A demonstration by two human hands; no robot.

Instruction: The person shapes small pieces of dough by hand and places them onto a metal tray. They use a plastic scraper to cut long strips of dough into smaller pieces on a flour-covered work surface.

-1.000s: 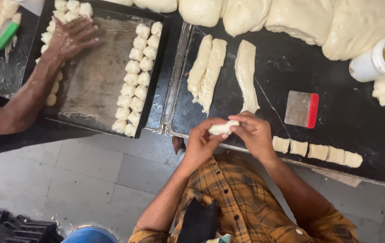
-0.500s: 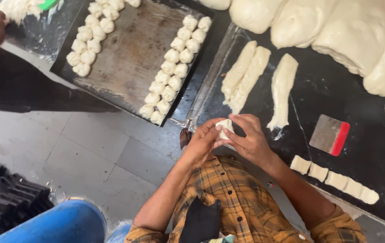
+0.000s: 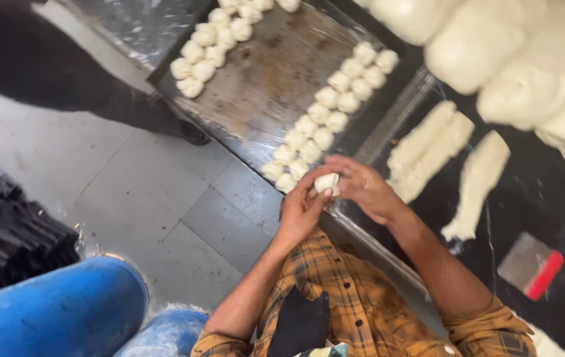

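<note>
My left hand (image 3: 303, 206) and my right hand (image 3: 363, 189) are cupped together around a small white dough piece (image 3: 326, 182), holding it just off the near corner of a dark metal baking tray (image 3: 262, 92). Two rows of shaped dough balls (image 3: 325, 112) run down the tray's right side toward my hands. More dough balls (image 3: 206, 43) sit at its far left edge. Long strips of dough (image 3: 428, 149) lie on the black worktop (image 3: 533, 211) to the right of my hands.
Large mounds of dough (image 3: 527, 59) fill the back right of the worktop. A metal scraper with a red handle (image 3: 532, 266) lies near its front. A blue barrel (image 3: 51, 311) and a stack of dark trays (image 3: 4, 225) stand on the tiled floor at left, with another person's dark-clothed leg (image 3: 64, 73) beyond.
The view has swung left and tilted. My hands, still closed on the dough piece, have come closer to the tray's corner. The other person's hand has left the view.
</note>
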